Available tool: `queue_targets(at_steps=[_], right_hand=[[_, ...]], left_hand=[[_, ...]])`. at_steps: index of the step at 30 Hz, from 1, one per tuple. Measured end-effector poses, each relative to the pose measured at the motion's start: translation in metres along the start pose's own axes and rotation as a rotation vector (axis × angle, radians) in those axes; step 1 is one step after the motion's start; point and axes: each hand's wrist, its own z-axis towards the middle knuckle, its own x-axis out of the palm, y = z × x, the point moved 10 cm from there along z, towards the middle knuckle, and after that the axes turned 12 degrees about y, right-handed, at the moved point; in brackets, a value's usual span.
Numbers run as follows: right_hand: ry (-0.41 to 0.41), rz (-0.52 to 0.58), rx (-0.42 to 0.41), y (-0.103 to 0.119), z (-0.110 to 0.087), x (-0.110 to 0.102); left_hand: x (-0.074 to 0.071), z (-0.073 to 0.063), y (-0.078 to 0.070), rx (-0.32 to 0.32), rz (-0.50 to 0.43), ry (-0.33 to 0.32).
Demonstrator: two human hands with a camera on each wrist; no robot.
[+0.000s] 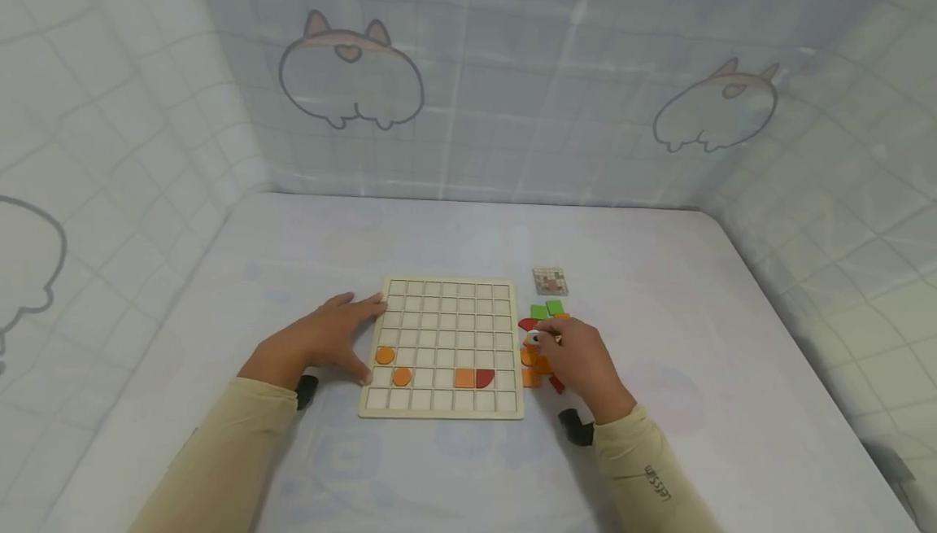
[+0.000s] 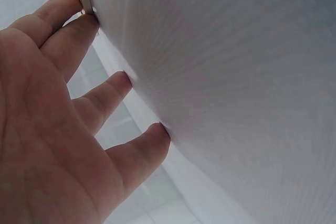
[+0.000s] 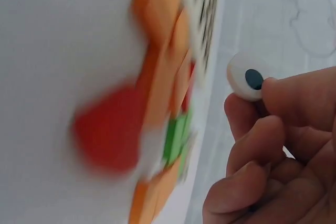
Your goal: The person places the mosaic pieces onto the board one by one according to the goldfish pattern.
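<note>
A pale wooden grid board (image 1: 446, 414) lies flat on the table. In its lower rows sit two orange round pieces, an orange square (image 1: 464, 377) and a red quarter-circle (image 1: 485, 378). My left hand (image 1: 328, 336) is spread at the board's left edge, thumb and fingertips touching it; in the left wrist view two fingertips (image 2: 90, 20) meet the board's side. Over the loose pieces right of the board, my right hand (image 1: 583, 356) pinches a white round eye piece with a black dot (image 3: 245, 77) between thumb and finger, lifted clear of the pile.
Beside the board's right edge lie loose pieces: orange ones (image 1: 530, 377), green squares (image 1: 555, 307) and red ones (image 1: 558, 384). A small pattern card (image 1: 551, 281) lies beyond them. Patterned cloth walls (image 1: 476, 110) enclose the table (image 1: 659, 273) at the back and sides.
</note>
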Motion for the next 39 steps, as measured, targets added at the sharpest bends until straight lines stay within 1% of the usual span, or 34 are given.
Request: queue_targets(at_steps=[2, 4, 9, 12, 16, 19, 24, 28, 33, 35, 39], right_hand=[[0.011, 0.022, -0.039, 0.012, 0.001, 0.008], [0.045, 0.044, -0.088, 0.026, 0.002, 0.019], [0.158, -0.002, -0.217, 0.064, 0.004, 0.049], [0.211, -0.011, -0.263, 0.080, 0.006, 0.066], [0.245, -0.014, -0.275, 0.093, 0.013, 0.084], [0.247, -0.048, -0.279, 0.103, 0.018, 0.096], [0.223, -0.102, -0.293, 0.121, 0.022, 0.109], [0.179, -0.134, -0.317, 0.132, 0.021, 0.110], [0.130, -0.174, -0.326, 0.136, 0.022, 0.106], [0.136, -0.172, -0.322, 0.135, 0.022, 0.106], [0.191, -0.158, -0.294, 0.131, 0.024, 0.110]], left_hand=[[-0.001, -0.001, 0.000, -0.003, 0.001, -0.001], [-0.001, -0.003, 0.000, -0.008, -0.002, 0.000], [-0.001, -0.005, -0.001, -0.012, -0.010, 0.003], [-0.001, -0.005, -0.001, -0.013, -0.015, -0.001], [-0.001, -0.007, -0.001, -0.016, -0.027, -0.004], [-0.001, -0.008, -0.001, -0.013, -0.026, -0.006], [-0.001, -0.010, 0.000, -0.015, -0.017, -0.008], [0.000, -0.010, -0.002, -0.022, -0.018, -0.006], [-0.001, -0.010, -0.004, -0.021, -0.007, -0.013], [-0.001, -0.009, -0.004, -0.020, 0.001, -0.015], [-0.001, -0.009, -0.002, -0.027, 0.006, -0.015]])
